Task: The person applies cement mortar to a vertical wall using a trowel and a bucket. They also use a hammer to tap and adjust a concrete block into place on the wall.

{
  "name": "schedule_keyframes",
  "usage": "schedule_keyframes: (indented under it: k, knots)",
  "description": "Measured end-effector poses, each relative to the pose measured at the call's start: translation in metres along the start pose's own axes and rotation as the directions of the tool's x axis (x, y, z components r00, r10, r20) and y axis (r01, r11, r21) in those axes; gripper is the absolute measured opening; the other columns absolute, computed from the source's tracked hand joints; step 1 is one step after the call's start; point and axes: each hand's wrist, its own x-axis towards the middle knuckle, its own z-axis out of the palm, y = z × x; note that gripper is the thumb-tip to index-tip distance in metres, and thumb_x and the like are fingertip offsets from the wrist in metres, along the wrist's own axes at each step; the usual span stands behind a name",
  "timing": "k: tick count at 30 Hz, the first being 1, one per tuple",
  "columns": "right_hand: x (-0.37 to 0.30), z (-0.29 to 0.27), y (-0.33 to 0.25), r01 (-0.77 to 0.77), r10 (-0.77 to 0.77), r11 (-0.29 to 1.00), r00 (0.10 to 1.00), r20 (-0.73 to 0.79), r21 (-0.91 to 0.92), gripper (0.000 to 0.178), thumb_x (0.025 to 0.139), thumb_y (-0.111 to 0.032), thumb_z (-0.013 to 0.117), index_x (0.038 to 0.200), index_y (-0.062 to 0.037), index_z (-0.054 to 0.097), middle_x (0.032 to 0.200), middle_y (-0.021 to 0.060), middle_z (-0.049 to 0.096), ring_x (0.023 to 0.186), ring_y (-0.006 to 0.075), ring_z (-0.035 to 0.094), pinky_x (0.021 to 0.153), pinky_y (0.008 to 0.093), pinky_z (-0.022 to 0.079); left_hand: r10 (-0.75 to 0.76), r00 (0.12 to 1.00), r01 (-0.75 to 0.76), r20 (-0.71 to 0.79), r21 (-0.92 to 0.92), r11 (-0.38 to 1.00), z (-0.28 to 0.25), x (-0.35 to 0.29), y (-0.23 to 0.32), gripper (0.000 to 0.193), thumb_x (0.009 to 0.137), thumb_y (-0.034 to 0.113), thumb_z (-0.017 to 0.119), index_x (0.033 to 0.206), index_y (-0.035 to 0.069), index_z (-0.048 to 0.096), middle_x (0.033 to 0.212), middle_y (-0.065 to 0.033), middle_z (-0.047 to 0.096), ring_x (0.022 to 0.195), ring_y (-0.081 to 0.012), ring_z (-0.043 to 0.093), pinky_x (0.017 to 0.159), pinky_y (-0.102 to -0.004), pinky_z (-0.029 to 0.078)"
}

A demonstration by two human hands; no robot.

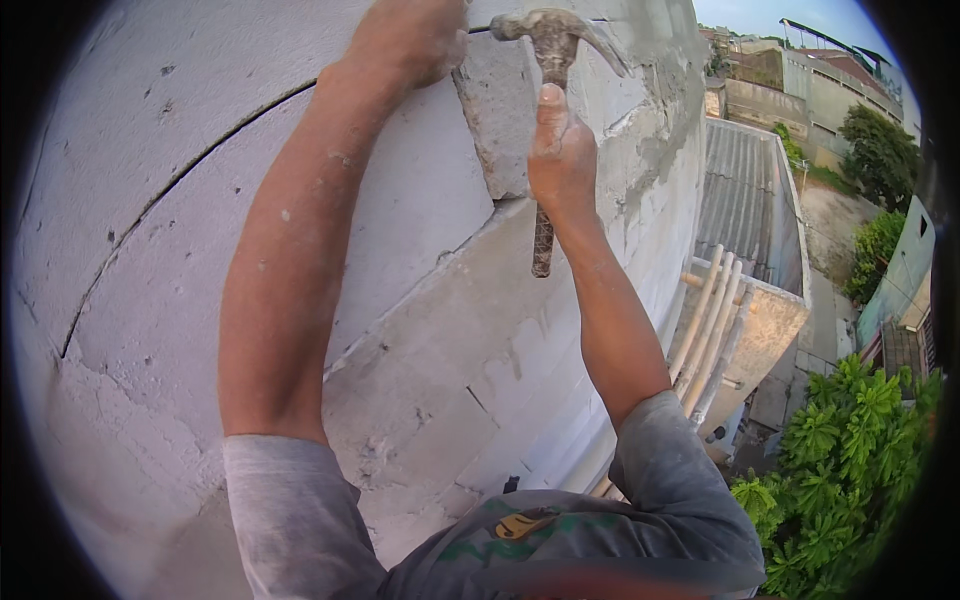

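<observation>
My right hand (pixel 564 150) is wrapped round the handle of a claw hammer (pixel 553 45), thumb laid along the handle. The dusty head points up near the top of the view, and the patterned grip end sticks out below my fist. To its left, my left hand (pixel 415 40) is closed against the wall of pale blocks (pixel 420 170), partly cut off by the top edge; whatever its fingers hold is hidden. Close by both hands sits a smaller block piece (pixel 498 120) with rough mortar edges. A dark gap (pixel 200 160) runs between the blocks toward my left hand.
Right of the wall, the ground drops well below. Down there are a corrugated roof (pixel 740 190), several pale pipes (pixel 705 320) along a building edge, leafy green trees (pixel 850 440) and further buildings (pixel 830 95). Rough grey mortar (pixel 665 110) covers the wall's right side.
</observation>
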Motion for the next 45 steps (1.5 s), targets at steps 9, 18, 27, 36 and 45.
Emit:
schedule_keyframes:
  k: [9, 18, 27, 36, 45]
  knots:
    - [-0.006, -0.003, 0.011, 0.134, -0.126, 0.971, 0.99, -0.056, 0.198, 0.067, 0.095, -0.066, 0.035, 0.064, -0.0078, 0.046, 0.051, 0.0, 0.041, 0.04, 0.0106, 0.042, 0.039, 0.0288, 0.036, -0.124, 0.991, 0.127, 0.042, -0.098, 0.987, -0.009, 0.006, -0.008, 0.02, 0.074, 0.001, 0.062, 0.094, 0.002, 0.065, 0.115, -0.0189, 0.061, 0.113, -0.0346, 0.055, 0.106, -0.0442, 0.038]
    - [-0.011, 0.01, -0.008, 0.141, -0.142, 0.99, 0.987, 0.071, 0.025, 0.065, 0.101, -0.053, 0.036, 0.077, 0.0039, 0.057, 0.066, 0.0206, 0.057, 0.067, 0.0309, 0.059, 0.065, 0.0423, 0.046, -0.213, 0.945, 0.199, -0.248, -0.08, 0.977, -0.025, 0.015, 0.006, 0.019, 0.079, 0.002, 0.059, 0.096, 0.003, 0.067, 0.106, -0.0169, 0.066, 0.106, -0.0336, 0.059, 0.101, -0.0418, 0.042]
    - [-0.02, -0.003, 0.011, 0.032, -0.03, 0.979, 0.999, -0.014, 0.201, 0.062, 0.101, -0.049, 0.036, 0.081, 0.0058, 0.058, 0.066, 0.0205, 0.057, 0.065, 0.0312, 0.057, 0.066, 0.0435, 0.045, -0.256, 0.966, 0.256, -0.014, 0.152, 0.955, -0.035, 0.013, 0.03, 0.017, 0.081, 0.022, 0.068, 0.093, 0.01, 0.071, 0.113, -0.0074, 0.065, 0.119, -0.0248, 0.053, 0.116, -0.0538, 0.018]
    - [-0.029, 0.001, 0.009, 0.076, -0.08, 0.996, 0.993, 0.085, 0.046, 0.06, 0.102, -0.047, 0.036, 0.085, 0.0063, 0.058, 0.066, 0.0189, 0.055, 0.065, 0.0299, 0.056, 0.066, 0.0432, 0.044, -0.279, 0.943, 0.231, 0.18, 0.246, 0.941, -0.054, 0.018, 0.047, 0.016, 0.077, 0.027, 0.073, 0.087, 0.014, 0.07, 0.119, -0.005, 0.061, 0.127, -0.0239, 0.046, 0.117, -0.0547, 0.017]
    - [-0.038, 0.01, 0.02, 0.178, -0.178, 0.984, 0.984, 0.029, -0.004, 0.06, 0.102, -0.048, 0.037, 0.084, 0.0057, 0.057, 0.062, 0.0134, 0.051, 0.061, 0.0232, 0.053, 0.061, 0.0398, 0.044, -0.245, 0.963, 0.214, 0.107, 0.246, 0.946, -0.04, 0.016, 0.037, 0.016, 0.074, 0.025, 0.074, 0.085, 0.015, 0.069, 0.114, -0.0045, 0.062, 0.126, -0.023, 0.046, 0.116, -0.0551, 0.018]
